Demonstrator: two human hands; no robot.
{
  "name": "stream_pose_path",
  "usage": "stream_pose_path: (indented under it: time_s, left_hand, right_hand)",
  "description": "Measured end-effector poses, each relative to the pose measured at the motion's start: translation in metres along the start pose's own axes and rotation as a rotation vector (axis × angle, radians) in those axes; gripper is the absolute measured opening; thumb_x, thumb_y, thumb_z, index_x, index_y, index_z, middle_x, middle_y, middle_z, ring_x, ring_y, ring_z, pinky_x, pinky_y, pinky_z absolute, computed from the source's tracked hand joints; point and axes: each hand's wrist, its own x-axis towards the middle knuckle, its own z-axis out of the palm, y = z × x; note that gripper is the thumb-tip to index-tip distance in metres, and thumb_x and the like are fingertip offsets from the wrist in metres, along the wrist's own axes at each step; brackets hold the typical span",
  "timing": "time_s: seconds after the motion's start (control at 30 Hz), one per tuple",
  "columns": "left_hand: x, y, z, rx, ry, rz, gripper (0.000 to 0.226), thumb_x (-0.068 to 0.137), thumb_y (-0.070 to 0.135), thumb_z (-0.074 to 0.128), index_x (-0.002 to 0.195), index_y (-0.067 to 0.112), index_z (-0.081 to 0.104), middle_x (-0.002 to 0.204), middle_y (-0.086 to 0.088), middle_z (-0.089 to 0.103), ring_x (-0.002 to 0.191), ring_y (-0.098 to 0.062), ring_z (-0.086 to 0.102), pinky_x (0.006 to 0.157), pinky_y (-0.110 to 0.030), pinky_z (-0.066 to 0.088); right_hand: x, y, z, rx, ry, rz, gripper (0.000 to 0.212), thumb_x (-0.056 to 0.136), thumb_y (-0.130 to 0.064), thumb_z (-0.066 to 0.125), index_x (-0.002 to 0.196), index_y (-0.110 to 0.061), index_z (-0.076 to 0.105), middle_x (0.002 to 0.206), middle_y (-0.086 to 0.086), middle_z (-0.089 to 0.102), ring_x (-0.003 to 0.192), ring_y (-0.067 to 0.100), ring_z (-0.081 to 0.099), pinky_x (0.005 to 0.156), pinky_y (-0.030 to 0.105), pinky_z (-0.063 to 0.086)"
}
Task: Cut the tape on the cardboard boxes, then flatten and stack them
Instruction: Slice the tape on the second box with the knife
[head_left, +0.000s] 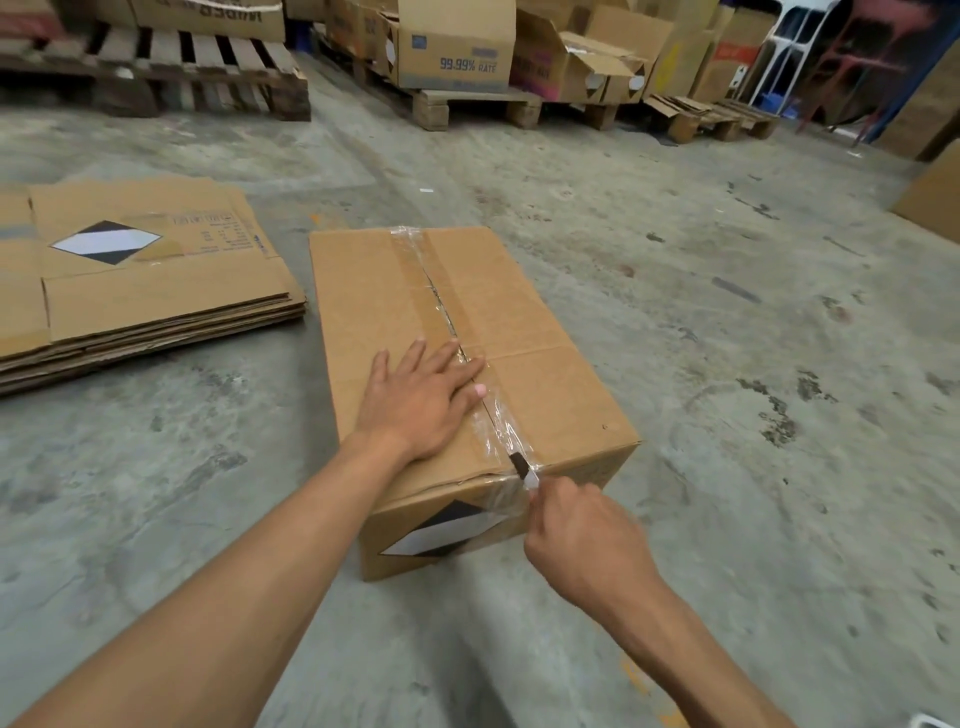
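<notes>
Concrete floor (675, 312) is carrying one sealed cardboard box (395, 291), tape (441, 291) running along its top seam. Left of the box, one stack of flattened boxes (145, 291) is lying, partly cut off. Two hands are working: left hand (421, 395) is pressing flat, fingers spread, on the box; right hand (587, 545) is closing its grip around a cutter (523, 470), blade end blurred, at the near edge.

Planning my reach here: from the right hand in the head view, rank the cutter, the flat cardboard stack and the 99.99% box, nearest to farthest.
1. Cutter: gripped in the right hand, at the box's near edge.
2. Flat cardboard stack: on the floor, far left.
3. 99.99% box: on a pallet at the back.
</notes>
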Motion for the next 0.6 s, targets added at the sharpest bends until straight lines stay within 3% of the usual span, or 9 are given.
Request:
stream_pose_path:
  time_s: [0.07,0.1,0.17,0.23,0.3,0.37,0.47,0.53,0.6]
  left_hand:
    - [-0.001,-0.002,0.000,-0.079,0.069,0.058,0.053,0.097,0.063,0.023,0.145,0.045,0.034,0.159,0.016,0.023,0.150,-0.019,0.012,0.118,-0.058,0.002]
    - [-0.002,-0.003,0.000,-0.132,0.107,0.106,0.049,0.097,0.061,0.029,0.139,0.043,0.045,0.154,0.015,0.034,0.148,-0.017,0.021,0.117,-0.058,0.007]
    - [-0.006,-0.006,0.000,-0.211,0.154,0.197,0.039,0.095,0.058,0.039,0.124,0.041,0.059,0.142,0.015,0.050,0.139,-0.010,0.036,0.115,-0.056,0.020]
    - [-0.010,-0.006,0.001,-0.234,0.169,0.246,0.042,0.091,0.062,0.042,0.118,0.039,0.064,0.136,0.017,0.054,0.133,-0.005,0.041,0.112,-0.053,0.027]
    - [-0.015,-0.002,-0.002,-0.217,0.128,0.245,0.057,0.085,0.072,0.037,0.125,0.039,0.060,0.142,0.017,0.049,0.137,-0.004,0.036,0.114,-0.052,0.025]
    - [-0.025,0.003,-0.006,-0.166,0.007,0.218,0.080,0.075,0.085,0.031,0.139,0.039,0.046,0.154,0.016,0.033,0.145,-0.007,0.021,0.118,-0.052,0.014]
    - [-0.042,0.005,-0.008,0.014,-0.134,0.224,0.119,0.054,0.101,0.025,0.154,0.038,0.012,0.162,0.015,-0.001,0.150,-0.010,-0.005,0.120,-0.052,-0.001]
    - [-0.048,0.003,-0.006,0.078,-0.160,0.239,0.129,0.047,0.104,0.028,0.154,0.038,-0.002,0.161,0.015,-0.012,0.149,-0.010,-0.013,0.119,-0.052,-0.005]
    - [-0.049,0.000,-0.006,0.068,-0.162,0.251,0.131,0.046,0.103,0.035,0.154,0.039,-0.003,0.161,0.016,-0.013,0.148,-0.010,-0.014,0.119,-0.051,-0.006]
  right_hand:
    - [-0.004,0.014,0.005,0.522,-0.166,0.094,0.034,0.103,-0.030,0.035,0.074,-0.017,0.046,0.055,-0.001,0.043,0.048,0.016,0.042,0.049,0.026,0.030]
    - [-0.008,0.022,0.008,0.732,-0.197,0.123,0.036,0.104,-0.029,0.035,0.073,-0.015,0.046,0.050,-0.001,0.037,0.041,0.012,0.031,0.043,0.023,0.025]
    - [-0.017,0.036,0.015,0.862,-0.176,0.043,0.038,0.104,-0.031,0.037,0.073,-0.013,0.049,0.049,0.000,0.034,0.041,0.009,0.025,0.041,0.020,0.022]
    - [-0.026,0.046,0.028,0.695,-0.178,-0.129,0.039,0.101,-0.041,0.038,0.072,-0.020,0.053,0.049,-0.005,0.041,0.044,0.010,0.036,0.047,0.023,0.031]
    - [-0.029,0.051,0.044,0.161,-0.259,-0.293,0.036,0.098,-0.048,0.036,0.084,-0.026,0.060,0.064,-0.003,0.060,0.063,0.013,0.056,0.060,0.031,0.043]
    - [-0.030,0.055,0.065,-0.175,-0.269,-0.380,0.033,0.098,-0.048,0.035,0.096,-0.026,0.060,0.088,-0.002,0.067,0.088,0.022,0.061,0.069,0.035,0.041]
    - [-0.029,0.051,0.092,-0.210,-0.336,-0.460,0.027,0.097,-0.045,0.041,0.106,-0.028,0.060,0.102,0.001,0.063,0.102,0.027,0.058,0.072,0.036,0.040]
    - [-0.027,0.051,0.100,-0.171,-0.391,-0.479,0.027,0.094,-0.048,0.045,0.104,-0.027,0.061,0.102,0.000,0.061,0.101,0.025,0.055,0.072,0.036,0.042]
    - [-0.021,0.052,0.094,-0.060,-0.209,-0.460,0.027,0.094,-0.046,0.048,0.096,-0.025,0.064,0.097,-0.006,0.063,0.093,0.018,0.055,0.073,0.036,0.046]
